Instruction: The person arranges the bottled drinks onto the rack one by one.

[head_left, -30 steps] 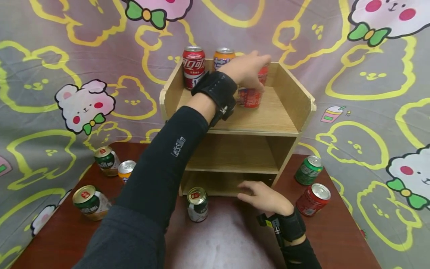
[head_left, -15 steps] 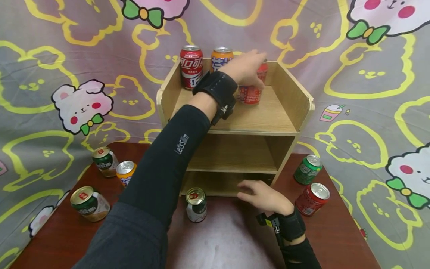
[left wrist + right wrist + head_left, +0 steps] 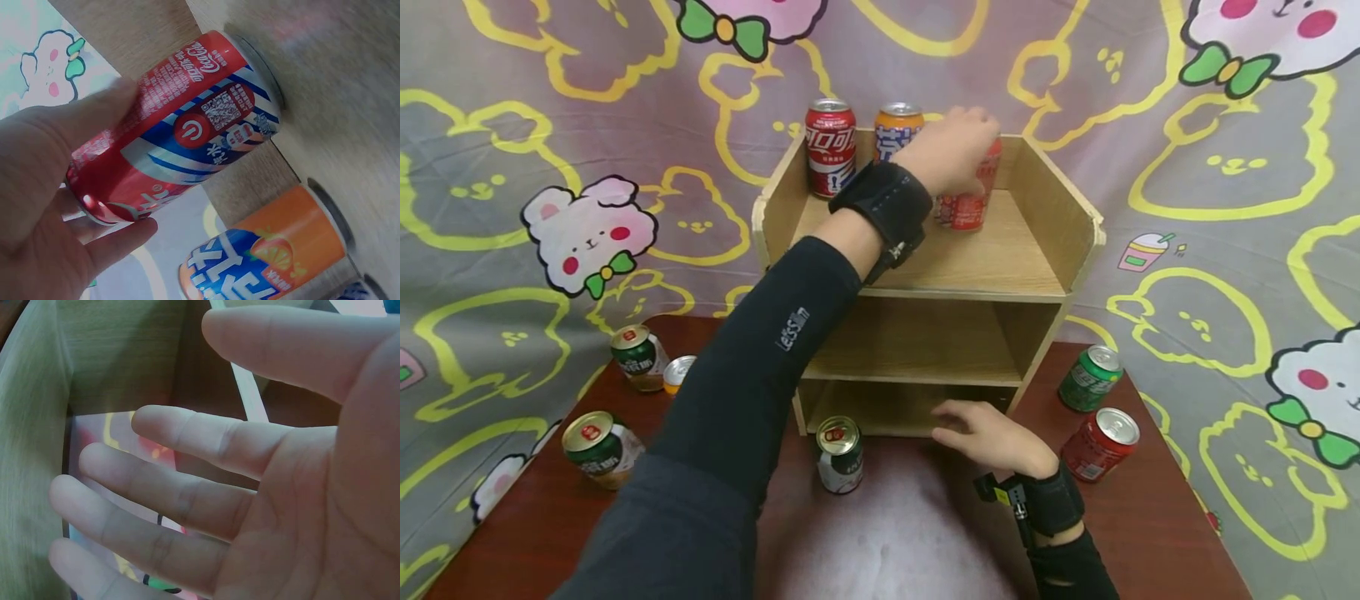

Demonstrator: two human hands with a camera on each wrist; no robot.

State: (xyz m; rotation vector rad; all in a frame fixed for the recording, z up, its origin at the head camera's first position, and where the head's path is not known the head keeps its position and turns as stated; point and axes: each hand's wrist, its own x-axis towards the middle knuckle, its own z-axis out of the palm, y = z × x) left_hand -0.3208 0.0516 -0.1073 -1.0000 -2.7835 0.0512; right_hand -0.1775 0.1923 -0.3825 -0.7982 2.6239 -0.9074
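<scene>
My left hand grips a red Coca-Cola can on the right half of the wooden shelf's top board. In the left wrist view its thumb and fingers lie around the top end of that can, whose base is at the board. Beside it stands an orange soda can. My right hand is held in front of the lowest compartment, and in the right wrist view its fingers are spread and hold nothing.
Another red cola can stands at the top board's left. On the table are a green-and-gold can in front of the shelf, two similar cans and an orange can at left, and green and red cans at right.
My left hand has moved the cola can slightly back and to the right on the top board, and its fingers have drawn in closer. My right hand has stayed in place.
</scene>
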